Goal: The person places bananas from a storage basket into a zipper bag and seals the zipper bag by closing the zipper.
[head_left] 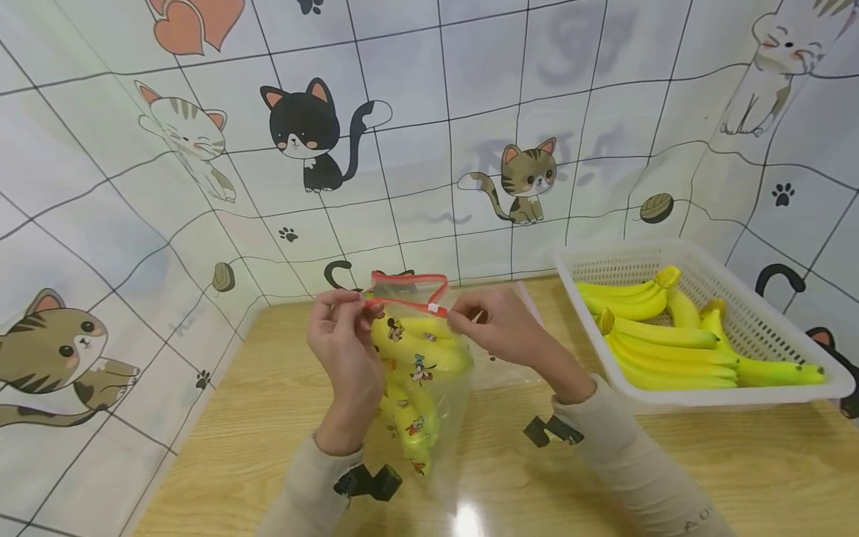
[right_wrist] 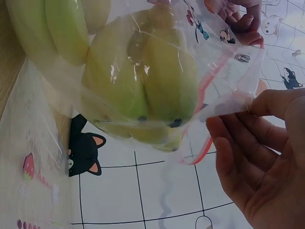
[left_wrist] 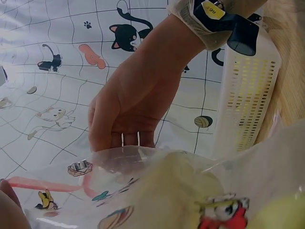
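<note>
A clear slider zip bag (head_left: 448, 418) with cartoon prints and a red zip strip (head_left: 409, 277) stands over the table, its mouth apart. Bananas (right_wrist: 138, 76) fill it. My left hand (head_left: 347, 354) grips the left end of the bag's top edge. At the other end, my right hand (head_left: 499, 324) pinches the top corner between thumb and finger, right beside the white slider (head_left: 435, 308). The right wrist view shows this pinch close up, with the remaining fingers loosely curled below the film.
A white perforated basket (head_left: 590, 358) with several bananas (head_left: 671, 350) stands at the right on the wooden table (head_left: 268, 440). Behind my right hand another clear printed bag (head_left: 503, 373) lies flat. A cat-patterned sheet (head_left: 416, 186) covers the wall.
</note>
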### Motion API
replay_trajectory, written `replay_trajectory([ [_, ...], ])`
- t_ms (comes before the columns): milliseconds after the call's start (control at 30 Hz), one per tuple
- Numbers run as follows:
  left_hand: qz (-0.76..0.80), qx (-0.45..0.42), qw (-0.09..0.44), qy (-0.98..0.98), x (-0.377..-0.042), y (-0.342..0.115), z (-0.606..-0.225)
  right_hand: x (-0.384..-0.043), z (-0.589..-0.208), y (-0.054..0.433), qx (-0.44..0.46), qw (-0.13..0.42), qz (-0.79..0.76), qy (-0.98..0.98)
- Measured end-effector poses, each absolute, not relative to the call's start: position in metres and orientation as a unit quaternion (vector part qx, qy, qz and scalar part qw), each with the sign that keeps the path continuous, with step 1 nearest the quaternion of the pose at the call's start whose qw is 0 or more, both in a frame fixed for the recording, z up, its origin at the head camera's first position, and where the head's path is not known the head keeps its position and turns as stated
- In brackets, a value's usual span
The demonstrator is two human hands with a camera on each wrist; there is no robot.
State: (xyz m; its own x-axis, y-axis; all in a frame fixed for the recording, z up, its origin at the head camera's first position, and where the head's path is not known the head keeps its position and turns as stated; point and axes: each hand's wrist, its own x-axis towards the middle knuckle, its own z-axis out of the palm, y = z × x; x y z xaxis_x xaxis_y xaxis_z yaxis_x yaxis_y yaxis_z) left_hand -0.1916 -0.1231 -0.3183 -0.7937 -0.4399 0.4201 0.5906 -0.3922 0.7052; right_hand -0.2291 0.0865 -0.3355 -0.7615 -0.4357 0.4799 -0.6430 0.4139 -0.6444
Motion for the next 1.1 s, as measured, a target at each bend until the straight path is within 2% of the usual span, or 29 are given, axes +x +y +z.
replay_trajectory([
  [167, -0.826, -0.067, 0.287, -0.481, -0.193, -0.127, -0.317, -0.229, -0.337, 0.088, 0.283, 0.178, 0.431, -0.838],
  [400, -0.816, -0.073, 0.269, -0.506, -0.193, -0.126, -0.312, -0.233, -0.335, 0.091, 0.26, 0.23, 0.464, -0.815],
  [633, -0.814, -0.083, 0.242, -0.521, -0.189, -0.118, -0.312, -0.233, -0.33, 0.094, 0.235, 0.187, 0.543, -0.784],
  [800, -0.807, -0.083, 0.229, -0.539, -0.186, -0.116, -0.313, -0.232, -0.329, 0.097, 0.22, 0.16, 0.522, -0.808],
  [1100, -0.793, -0.059, 0.227, -0.562, -0.183, -0.12, -0.315, -0.232, -0.329, 0.098, 0.246, 0.107, 0.517, -0.813],
])
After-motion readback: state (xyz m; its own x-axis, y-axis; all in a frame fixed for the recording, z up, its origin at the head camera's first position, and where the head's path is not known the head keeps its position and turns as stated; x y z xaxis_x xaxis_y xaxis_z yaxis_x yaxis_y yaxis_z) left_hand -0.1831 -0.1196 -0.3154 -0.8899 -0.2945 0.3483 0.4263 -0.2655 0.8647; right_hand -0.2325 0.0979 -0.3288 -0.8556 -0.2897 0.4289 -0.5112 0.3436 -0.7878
